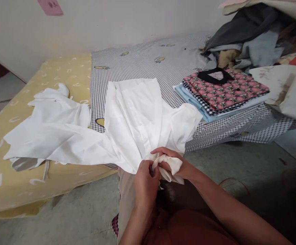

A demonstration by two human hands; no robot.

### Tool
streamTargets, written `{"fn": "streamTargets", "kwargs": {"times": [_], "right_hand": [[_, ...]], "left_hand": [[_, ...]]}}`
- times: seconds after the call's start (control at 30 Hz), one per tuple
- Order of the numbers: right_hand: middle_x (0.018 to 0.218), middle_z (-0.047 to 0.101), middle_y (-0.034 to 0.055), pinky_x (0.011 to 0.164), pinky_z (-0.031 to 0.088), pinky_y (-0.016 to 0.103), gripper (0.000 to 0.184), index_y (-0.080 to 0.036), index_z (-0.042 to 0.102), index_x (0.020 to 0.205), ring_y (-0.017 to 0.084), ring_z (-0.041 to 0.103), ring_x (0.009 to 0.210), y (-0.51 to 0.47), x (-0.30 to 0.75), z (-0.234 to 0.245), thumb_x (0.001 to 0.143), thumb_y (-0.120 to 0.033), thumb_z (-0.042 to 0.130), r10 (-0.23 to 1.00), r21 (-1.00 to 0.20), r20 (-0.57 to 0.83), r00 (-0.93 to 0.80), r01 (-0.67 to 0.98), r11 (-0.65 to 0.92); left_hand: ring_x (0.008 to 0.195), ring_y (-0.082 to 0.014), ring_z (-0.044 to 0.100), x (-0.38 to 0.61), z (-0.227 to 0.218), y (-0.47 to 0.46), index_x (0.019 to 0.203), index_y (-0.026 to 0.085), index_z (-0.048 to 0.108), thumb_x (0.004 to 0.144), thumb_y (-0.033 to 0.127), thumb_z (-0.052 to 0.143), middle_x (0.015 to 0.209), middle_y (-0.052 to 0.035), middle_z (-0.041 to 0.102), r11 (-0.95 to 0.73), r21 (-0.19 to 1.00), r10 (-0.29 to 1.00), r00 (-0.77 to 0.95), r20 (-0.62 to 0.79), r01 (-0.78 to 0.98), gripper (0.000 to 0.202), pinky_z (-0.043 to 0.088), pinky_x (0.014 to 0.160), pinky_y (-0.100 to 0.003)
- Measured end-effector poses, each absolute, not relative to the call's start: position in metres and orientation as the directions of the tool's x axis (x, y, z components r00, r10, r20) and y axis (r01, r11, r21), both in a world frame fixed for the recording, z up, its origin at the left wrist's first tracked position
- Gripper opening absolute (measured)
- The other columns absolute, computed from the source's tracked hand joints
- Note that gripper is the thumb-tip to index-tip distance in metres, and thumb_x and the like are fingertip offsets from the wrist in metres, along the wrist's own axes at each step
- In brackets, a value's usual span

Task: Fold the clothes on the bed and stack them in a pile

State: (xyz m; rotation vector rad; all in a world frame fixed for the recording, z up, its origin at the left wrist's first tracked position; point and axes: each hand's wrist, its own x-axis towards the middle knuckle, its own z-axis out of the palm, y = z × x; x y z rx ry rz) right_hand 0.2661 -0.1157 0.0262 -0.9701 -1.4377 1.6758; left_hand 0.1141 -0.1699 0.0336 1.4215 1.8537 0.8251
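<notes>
A white shirt (pixel 137 119) lies spread across the low mattress, one sleeve reaching left over the yellow sheet. Its near edge hangs off the bed toward me. My left hand (pixel 145 185) and my right hand (pixel 172 163) are both closed on a bunched bit of the white shirt's fabric at its near hem, fingers pinched together around it. The two hands touch each other just off the mattress edge, above my lap.
A stack of folded clothes (pixel 223 93), topped by a pink floral piece, sits on the checked sheet (pixel 148 64) at right. A heap of loose garments (pixel 260 37) rises at the back right. The yellow sheet (pixel 15 183) covers the left. Grey floor (pixel 239 166) lies in front.
</notes>
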Motion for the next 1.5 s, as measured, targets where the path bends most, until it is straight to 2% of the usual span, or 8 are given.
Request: {"fn": "streamTargets", "kwargs": {"times": [0.23,0.43,0.6,0.83,0.9,1.07,1.2,1.5], "right_hand": [[0.089,0.062,0.0014,0.076,0.045,0.032,0.026,-0.027,0.071,0.103,0.02,0.056,0.082,-0.119,0.26,0.018,0.078,-0.023,0.069,0.966,-0.963,0.12,-0.229,0.211,0.17],[0.074,0.054,-0.0028,0.068,0.042,0.032,0.026,-0.028,0.07,0.101,0.017,0.051,0.068,-0.122,0.252,0.012,0.075,-0.025,0.075,0.993,-0.964,0.117,-0.025,0.237,0.119],[0.07,0.057,-0.0026,0.065,0.042,0.032,0.022,-0.027,0.068,0.097,0.017,0.053,0.064,-0.123,0.251,0.017,0.078,-0.034,0.078,0.991,-0.973,0.113,0.071,0.211,0.096],[0.07,0.063,-0.0021,0.062,0.044,0.03,0.029,-0.027,0.068,0.102,0.017,0.056,0.06,-0.124,0.257,0.013,0.075,-0.03,0.077,0.968,-0.931,0.219,-0.122,0.272,0.245],[0.073,0.064,-0.0019,0.061,0.046,0.029,0.033,-0.026,0.066,0.107,0.017,0.058,0.061,-0.123,0.258,0.009,0.076,-0.03,0.075,0.959,-0.918,0.237,-0.155,0.288,0.273],[0.086,0.067,0.0001,0.067,0.049,0.028,0.048,-0.024,0.061,0.123,0.017,0.063,0.07,-0.12,0.262,0.003,0.076,-0.026,0.073,0.899,-0.878,0.273,-0.342,0.294,0.378],[0.099,0.069,0.0032,0.075,0.05,0.03,0.052,-0.026,0.06,0.13,0.02,0.065,0.085,-0.118,0.264,0.003,0.08,-0.03,0.073,0.788,-0.861,0.292,-0.542,0.211,0.463],[0.115,0.058,0.0078,0.086,0.053,0.033,0.025,-0.027,0.078,0.108,0.018,0.063,0.096,-0.116,0.276,0.004,0.091,-0.043,0.068,0.818,-0.951,0.258,-0.515,0.013,0.308]], "left_hand": [[0.067,-0.0149,0.052,0.119,0.034,-0.171,0.083,0.022,0.061,0.086,0.028,0.055,0.076,0.0008,0.059,0.243,0.794,0.967,-0.206,-0.151,0.557,0.009,0.036,0.066,-0.028],[0.056,-0.0109,0.037,0.126,0.035,-0.173,0.09,0.021,0.069,0.083,0.027,0.056,0.058,0.0077,0.041,0.292,0.865,0.956,-0.094,-0.279,0.408,0.016,0.027,0.057,-0.026],[0.063,-0.0124,0.046,0.124,0.028,-0.172,0.114,0.018,0.072,0.084,0.027,0.053,0.066,0.0042,0.054,0.326,0.919,0.945,-0.05,-0.324,0.222,0.036,0.036,0.063,-0.026],[0.059,-0.0099,0.041,0.114,0.026,-0.171,0.159,0.015,0.022,0.077,0.041,0.072,0.069,0.0074,0.051,0.496,0.86,0.867,0.122,-0.483,-0.121,0.099,0.034,0.059,-0.025],[0.061,-0.0103,0.046,0.111,0.028,-0.173,0.158,0.017,0.027,0.07,0.051,0.081,0.073,0.0055,0.056,0.527,0.814,0.85,0.168,-0.5,-0.245,0.108,0.038,0.062,-0.025],[0.08,-0.0145,0.058,0.1,0.032,-0.176,0.116,0.018,0.068,0.068,0.065,0.08,0.088,-0.0034,0.066,0.477,0.743,0.857,0.058,-0.513,-0.471,0.068,0.046,0.078,-0.027],[0.088,-0.0183,0.062,0.099,0.034,-0.172,0.108,0.017,0.071,0.073,0.065,0.076,0.105,-0.01,0.071,0.507,0.711,0.835,0.074,-0.545,-0.486,0.06,0.049,0.076,-0.027],[0.06,-0.0099,0.062,0.105,0.042,-0.161,0.091,0.014,0.066,0.089,0.019,0.065,0.084,-0.0038,0.07,0.436,0.533,0.675,-0.129,-0.727,-0.725,0.006,0.053,0.057,-0.022]]}}
